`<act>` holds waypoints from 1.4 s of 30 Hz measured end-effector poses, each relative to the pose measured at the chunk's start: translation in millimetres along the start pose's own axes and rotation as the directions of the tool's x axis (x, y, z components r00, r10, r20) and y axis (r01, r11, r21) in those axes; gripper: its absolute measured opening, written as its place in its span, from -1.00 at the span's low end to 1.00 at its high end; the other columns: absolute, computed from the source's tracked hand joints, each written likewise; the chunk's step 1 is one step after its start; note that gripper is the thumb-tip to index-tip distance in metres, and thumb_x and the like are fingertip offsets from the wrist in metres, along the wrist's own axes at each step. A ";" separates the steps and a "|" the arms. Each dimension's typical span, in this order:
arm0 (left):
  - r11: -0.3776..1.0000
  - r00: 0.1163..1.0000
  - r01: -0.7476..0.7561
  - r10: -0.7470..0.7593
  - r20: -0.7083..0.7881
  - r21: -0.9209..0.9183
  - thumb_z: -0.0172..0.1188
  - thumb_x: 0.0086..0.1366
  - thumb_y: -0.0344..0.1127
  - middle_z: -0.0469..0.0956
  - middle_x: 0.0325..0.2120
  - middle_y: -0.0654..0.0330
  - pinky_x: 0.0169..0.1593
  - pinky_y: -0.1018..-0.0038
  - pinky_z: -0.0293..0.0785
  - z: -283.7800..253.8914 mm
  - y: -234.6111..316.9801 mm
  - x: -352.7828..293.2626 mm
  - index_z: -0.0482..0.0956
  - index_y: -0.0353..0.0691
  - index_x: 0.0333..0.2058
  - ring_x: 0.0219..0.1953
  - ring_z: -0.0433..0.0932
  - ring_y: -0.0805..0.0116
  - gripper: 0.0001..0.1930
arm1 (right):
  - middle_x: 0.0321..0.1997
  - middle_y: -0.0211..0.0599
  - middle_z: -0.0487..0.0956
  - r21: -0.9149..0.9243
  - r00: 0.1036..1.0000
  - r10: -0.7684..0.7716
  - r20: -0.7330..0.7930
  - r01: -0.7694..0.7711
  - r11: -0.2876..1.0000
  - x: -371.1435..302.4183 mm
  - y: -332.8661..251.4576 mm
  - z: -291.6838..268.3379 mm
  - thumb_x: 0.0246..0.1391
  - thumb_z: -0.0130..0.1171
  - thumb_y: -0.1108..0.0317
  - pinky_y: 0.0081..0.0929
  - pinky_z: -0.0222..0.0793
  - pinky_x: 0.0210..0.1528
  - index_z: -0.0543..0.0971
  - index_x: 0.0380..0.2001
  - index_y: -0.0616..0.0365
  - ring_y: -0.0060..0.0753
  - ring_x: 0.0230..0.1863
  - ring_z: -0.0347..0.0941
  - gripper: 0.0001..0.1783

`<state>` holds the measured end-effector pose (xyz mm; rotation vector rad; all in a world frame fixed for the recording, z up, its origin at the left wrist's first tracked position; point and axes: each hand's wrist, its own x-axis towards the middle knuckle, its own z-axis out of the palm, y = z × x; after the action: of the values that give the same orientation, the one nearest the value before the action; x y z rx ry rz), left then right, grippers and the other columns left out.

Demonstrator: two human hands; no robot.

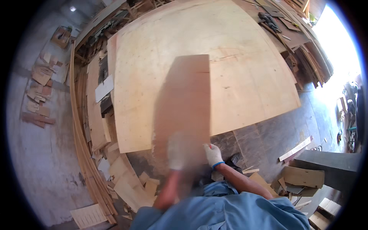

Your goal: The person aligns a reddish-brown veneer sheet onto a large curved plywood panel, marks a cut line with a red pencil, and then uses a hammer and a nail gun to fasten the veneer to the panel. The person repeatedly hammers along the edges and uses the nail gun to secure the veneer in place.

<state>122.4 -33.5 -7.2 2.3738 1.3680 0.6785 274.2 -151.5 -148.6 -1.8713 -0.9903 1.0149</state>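
Note:
A long reddish-brown wooden board (186, 99) lies blurred over a large pale plywood sheet (245, 69), reaching from my hands toward the sheet's middle. My left hand (176, 151), in a white glove and motion-blurred, is on the board's near end. My right hand (213, 154), in a white glove with a blue cuff, grips the board's near right corner. My forearms and blue shirt fill the lower edge.
Wood offcuts (130, 184) litter the floor by my feet and at the right (303, 178). Long thin strips (82, 153) curve along the left. More scraps (40, 92) lie on the concrete at far left. Stacked boards (306, 42) line the upper right.

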 end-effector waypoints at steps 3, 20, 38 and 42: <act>0.963 0.984 0.175 -0.178 -0.005 0.203 0.09 0.43 -0.28 0.52 0.22 -0.12 0.46 0.08 0.20 -24.9 12.5 -18.3 0.56 -0.34 0.14 0.33 0.40 -0.11 -0.62 | -0.34 -0.28 0.65 -0.375 0.976 -0.216 -0.007 0.198 0.906 -10.5 29.3 -46.6 0.40 0.12 0.16 -0.37 0.46 -0.29 0.67 -0.23 0.16 -0.37 -0.35 0.58 -0.70; 0.325 0.698 0.714 -0.405 0.591 -0.620 0.14 0.44 -0.20 0.36 -0.55 0.44 -0.49 0.58 0.23 101.7 306.9 13.2 0.48 -0.07 -0.33 -0.54 0.32 0.63 -0.84 | -0.66 -0.23 0.22 -0.190 0.821 -0.120 -0.558 0.015 0.982 -27.0 15.6 -514.0 0.28 0.28 0.06 -0.31 0.15 -0.51 0.53 -0.58 0.25 -0.60 -0.56 0.18 -0.50; 0.519 0.823 0.454 0.069 0.564 -0.725 0.07 0.53 -0.18 0.63 0.01 -0.05 0.12 0.26 0.52 352.8 466.1 329.6 0.57 -0.40 0.11 0.02 0.61 0.08 -0.60 | -0.40 -0.34 0.62 0.371 0.393 0.436 -0.810 -0.233 0.899 124.0 75.4 -777.7 0.34 0.22 -0.02 -0.29 0.43 -0.29 0.66 -0.34 0.26 -0.46 -0.41 0.46 -0.52; 0.779 0.917 0.342 -0.155 0.367 -0.525 0.07 0.47 -0.30 0.62 0.01 -0.13 0.20 0.13 0.47 343.3 494.6 333.8 0.59 -0.40 0.05 0.06 0.57 -0.17 -0.67 | -0.23 -0.14 0.68 0.514 0.496 0.528 -0.690 -0.178 0.839 203.6 82.4 -858.4 0.37 0.12 -0.11 -0.25 0.50 -0.21 0.68 -0.17 0.34 -0.36 -0.26 0.57 -0.41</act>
<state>809.0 1.2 29.2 1.6813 1.1088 0.5250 1134.4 -226.6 50.0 -1.9069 0.1850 0.3673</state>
